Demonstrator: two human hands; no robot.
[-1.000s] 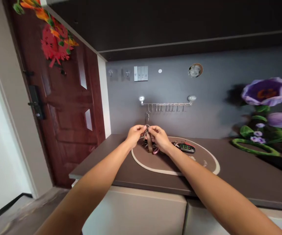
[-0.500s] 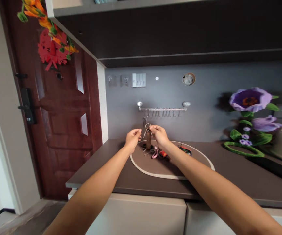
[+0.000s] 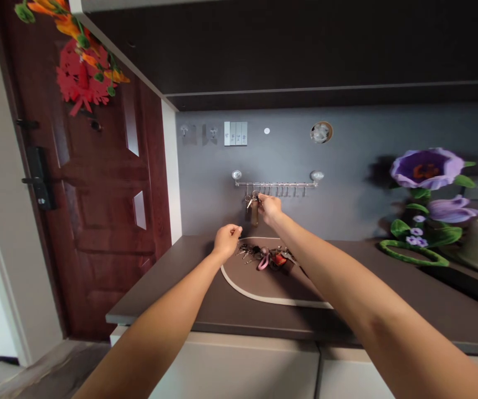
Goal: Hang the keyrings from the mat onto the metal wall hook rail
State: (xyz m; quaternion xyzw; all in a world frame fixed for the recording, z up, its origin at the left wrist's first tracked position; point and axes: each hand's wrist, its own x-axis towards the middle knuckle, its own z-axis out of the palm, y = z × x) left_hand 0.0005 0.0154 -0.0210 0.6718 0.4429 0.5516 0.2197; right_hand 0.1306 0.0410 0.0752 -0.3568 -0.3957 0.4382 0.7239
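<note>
My right hand pinches a key ring with keys and a brown tag, just below the left part of a metal hook rail on the grey wall. Whether the ring touches a hook is too small to tell. Lower and to the left, my left hand hovers over the mat's left edge, thumb and fingertips together, with nothing visible in them. On the brown mat lie several keys, a pink loop and a red item, partly behind my right forearm.
Purple artificial flowers stand on the right of the counter. A dark shelf overhangs the wall. At the left is a red-brown door with a red ornament.
My right hand has lifted the key ring and brown tag from over the mat up to the rail. My left hand has dropped slightly and stays low, farther from the ring.
</note>
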